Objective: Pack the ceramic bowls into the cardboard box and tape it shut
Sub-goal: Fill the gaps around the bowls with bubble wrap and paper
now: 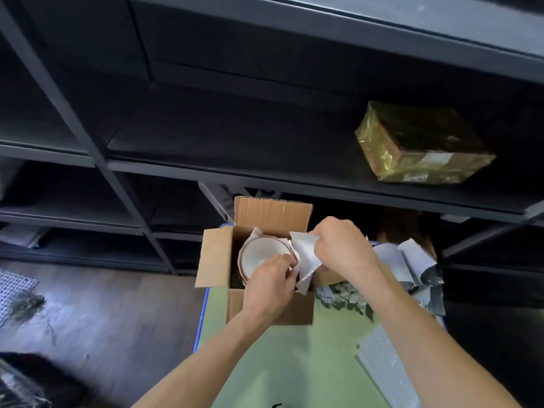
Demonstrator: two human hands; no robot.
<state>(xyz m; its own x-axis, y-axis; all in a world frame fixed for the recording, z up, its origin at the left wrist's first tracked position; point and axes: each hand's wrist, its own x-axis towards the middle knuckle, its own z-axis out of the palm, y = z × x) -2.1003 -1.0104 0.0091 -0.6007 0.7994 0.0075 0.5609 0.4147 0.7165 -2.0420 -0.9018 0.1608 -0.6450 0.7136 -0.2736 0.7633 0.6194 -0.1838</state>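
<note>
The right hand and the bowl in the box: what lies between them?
A sheet of white paper, gripped by the right hand beside the bowl, as the head view shows.

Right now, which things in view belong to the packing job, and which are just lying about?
Job in hand:
- cardboard box, open
- ceramic bowl inside it
- wrapping paper, pinched by the left hand and right hand

Lying about:
- taped parcel on the shelf
- grey mailer bags beside the box
- loose scraps on the green table
</note>
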